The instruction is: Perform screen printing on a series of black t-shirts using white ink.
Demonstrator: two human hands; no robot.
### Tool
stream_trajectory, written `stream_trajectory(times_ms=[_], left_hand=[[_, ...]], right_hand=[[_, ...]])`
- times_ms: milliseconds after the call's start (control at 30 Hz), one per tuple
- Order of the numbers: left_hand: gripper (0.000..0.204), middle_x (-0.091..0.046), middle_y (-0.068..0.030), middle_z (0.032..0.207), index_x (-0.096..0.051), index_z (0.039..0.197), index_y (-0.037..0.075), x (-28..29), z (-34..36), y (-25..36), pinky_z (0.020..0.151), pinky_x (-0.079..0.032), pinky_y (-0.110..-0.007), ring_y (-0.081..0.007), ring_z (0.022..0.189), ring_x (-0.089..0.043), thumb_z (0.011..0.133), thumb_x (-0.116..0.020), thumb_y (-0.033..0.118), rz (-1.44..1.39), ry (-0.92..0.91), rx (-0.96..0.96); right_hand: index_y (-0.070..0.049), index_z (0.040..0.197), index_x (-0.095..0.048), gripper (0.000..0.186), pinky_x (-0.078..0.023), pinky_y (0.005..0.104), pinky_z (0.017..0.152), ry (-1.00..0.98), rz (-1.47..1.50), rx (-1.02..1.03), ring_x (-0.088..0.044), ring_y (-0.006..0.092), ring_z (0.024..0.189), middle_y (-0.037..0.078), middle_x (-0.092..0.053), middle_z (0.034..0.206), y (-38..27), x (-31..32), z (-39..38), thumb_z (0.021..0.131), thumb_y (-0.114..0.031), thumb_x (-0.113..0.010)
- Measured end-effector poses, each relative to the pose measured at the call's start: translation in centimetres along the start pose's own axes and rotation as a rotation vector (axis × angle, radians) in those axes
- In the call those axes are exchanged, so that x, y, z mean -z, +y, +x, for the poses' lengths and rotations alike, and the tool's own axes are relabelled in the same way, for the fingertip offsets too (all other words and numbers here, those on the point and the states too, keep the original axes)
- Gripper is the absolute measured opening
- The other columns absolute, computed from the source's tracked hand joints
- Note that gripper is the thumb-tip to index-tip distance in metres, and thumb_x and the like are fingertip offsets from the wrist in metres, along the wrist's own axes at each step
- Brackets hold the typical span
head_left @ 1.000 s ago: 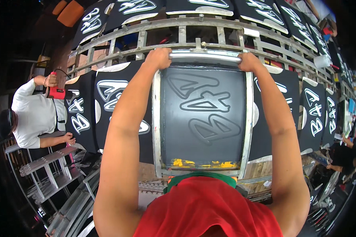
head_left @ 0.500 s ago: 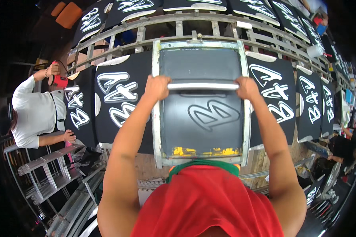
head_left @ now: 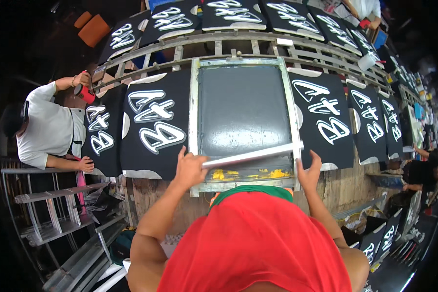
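A screen-printing frame with a dark grey mesh lies before me, over a black fabric piece. The silver squeegee rests slantwise across its near end, its right end farther from me and touching the right rail. My left hand is closed around the squeegee's left end. Beside the frame's right rail, my right hand is open, thumb and fingers apart, off the squeegee. Yellow smears mark the near strip of the mesh. Whatever lies under the mesh is hidden.
Black printed fabric pieces flank the frame, with more beyond the metal rails. At left, a person in white holds a red heat gun over one piece. A metal rack stands near left; another person is at right.
The squeegee has come from mid-screen to the near end and now slants. My right hand has let go of it. The grey lettering on the mesh no longer shows. The heat gun has shifted.
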State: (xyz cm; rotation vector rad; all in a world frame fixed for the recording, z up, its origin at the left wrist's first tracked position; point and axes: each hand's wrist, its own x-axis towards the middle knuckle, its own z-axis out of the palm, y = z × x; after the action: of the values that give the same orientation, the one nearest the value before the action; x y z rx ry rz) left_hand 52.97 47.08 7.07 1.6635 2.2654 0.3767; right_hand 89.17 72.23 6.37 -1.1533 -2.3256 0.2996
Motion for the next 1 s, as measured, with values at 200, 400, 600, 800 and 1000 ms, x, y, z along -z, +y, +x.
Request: stream_trajectory(times_ms=[200, 400, 600, 800, 1000], left_hand=[[0.054, -0.076, -0.0191, 0.093, -0.077, 0.108, 0.006, -2.1, 4.4, -5.2, 0.075, -0.056, -0.039, -0.0333, 0.084, -0.074, 0.082, -0.077, 0.054, -0.505, -0.114, 0.45], [0.06, -0.076, -0.0196, 0.093, -0.075, 0.107, -0.004, -5.7, 3.6, -4.0, 0.079, -0.055, -0.038, -0.0252, 0.085, -0.074, 0.084, -0.078, 0.051, -0.664, 0.078, 0.72], [0.05, -0.077, -0.0152, 0.09, -0.077, 0.109, 0.004, -8.1, 7.3, 9.2, 0.077, -0.055, -0.037, -0.0204, 0.085, -0.074, 0.086, -0.077, 0.047, -0.73, 0.087, 0.634], [0.051, -0.075, -0.0195, 0.09, -0.076, 0.109, 0.004, -14.3, 14.8, 24.4, 0.08, -0.055, -0.04, -0.0306, 0.085, -0.074, 0.087, -0.073, 0.049, -0.728, 0.159, 0.486], [0.067, -0.073, -0.0255, 0.103, -0.075, 0.113, 0.003, -15.8, 18.5, 33.4, 0.09, -0.054, -0.046, -0.0417, 0.101, -0.07, 0.082, -0.071, 0.062, -0.608, 0.131, 0.609]], right_hand=[[0.004, 0.143, -0.052, 0.09, -0.043, 0.0442, 0.108, -0.45, 0.645, -1.115, -0.056, 0.0339, 0.128, 0.023, -0.058, 0.139, 12.9, -8.9, -3.9, 0.094, -0.072, -0.052], [0.014, 0.104, -0.071, 0.108, -0.041, 0.0523, 0.104, -0.473, 0.193, -0.944, -0.058, 0.0499, 0.12, 0.041, -0.064, 0.114, 5.4, -6.0, -1.3, 0.094, -0.082, -0.022], [0.007, 0.109, -0.072, 0.097, -0.047, 0.0565, 0.095, -0.401, 0.053, -0.887, -0.066, 0.0496, 0.103, 0.035, -0.068, 0.106, 19.7, -1.9, -3.6, 0.099, -0.075, -0.021], [0.015, 0.113, -0.069, 0.113, -0.043, 0.049, 0.102, -0.286, 0.087, -1.049, -0.061, 0.0466, 0.115, 0.036, -0.066, 0.117, 34.0, 7.3, 0.4, 0.091, -0.087, -0.025], [0.016, 0.105, -0.069, 0.109, -0.045, 0.0487, 0.095, -0.391, 0.18, -1.023, -0.064, 0.0441, 0.105, 0.033, -0.069, 0.107, 40.3, 11.7, 5.1, 0.093, -0.084, -0.027]])
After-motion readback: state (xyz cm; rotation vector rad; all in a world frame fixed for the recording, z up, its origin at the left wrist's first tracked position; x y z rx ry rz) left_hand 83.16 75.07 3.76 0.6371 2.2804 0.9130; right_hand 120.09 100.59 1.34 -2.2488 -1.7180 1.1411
